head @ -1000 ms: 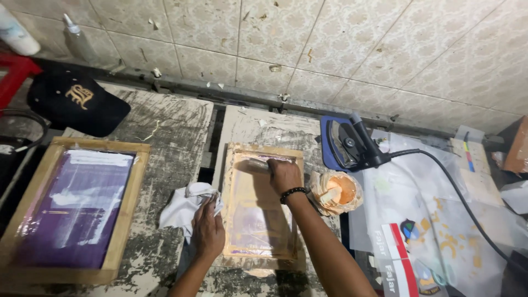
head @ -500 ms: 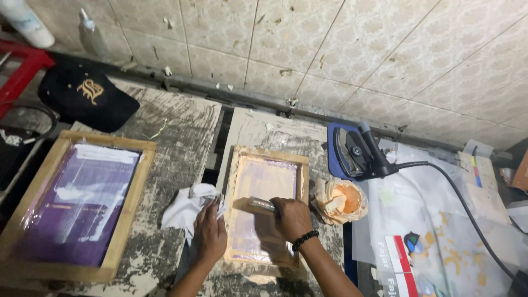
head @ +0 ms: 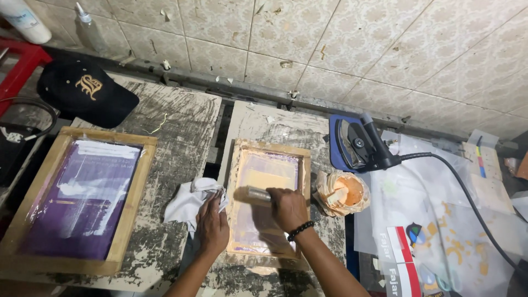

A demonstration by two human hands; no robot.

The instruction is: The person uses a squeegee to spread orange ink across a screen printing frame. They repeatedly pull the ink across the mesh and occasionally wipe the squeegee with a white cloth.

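Since the earlier frames my right hand [head: 287, 208] has drawn the squeegee [head: 257, 193] down the small wooden screen frame [head: 268, 204], from the far edge to about the middle of the mesh, and the view has tipped a little closer over the bench. I see the right hand closed around the squeegee's handle end, knuckles up, a dark beaded bracelet at the wrist. The squeegee lies crosswise on the mesh and sticks out to the left of my fist, its grey bar touching the screen. Pale orange ink coats the mesh around it.

My left hand [head: 212, 224] rests at the left rail of the same frame, fingers curled shut on a crumpled white rag [head: 190, 199] that spreads onto the worn, paint-scarred table [head: 181, 126].

Just to the right of the frame sits an open tub of orange ink [head: 342, 192], wrapped in smeared paper. Beyond it stands a dark clothes iron [head: 357, 144] on a blue pad, its black cord trailing right. Far left lies a larger wooden screen frame [head: 80, 199] with purple mesh, and behind it a black cap [head: 88, 91].

My fist hides the right part of the squeegee, so I cannot tell its blade edge. The near rail of the small frame is partly covered by my forearms.
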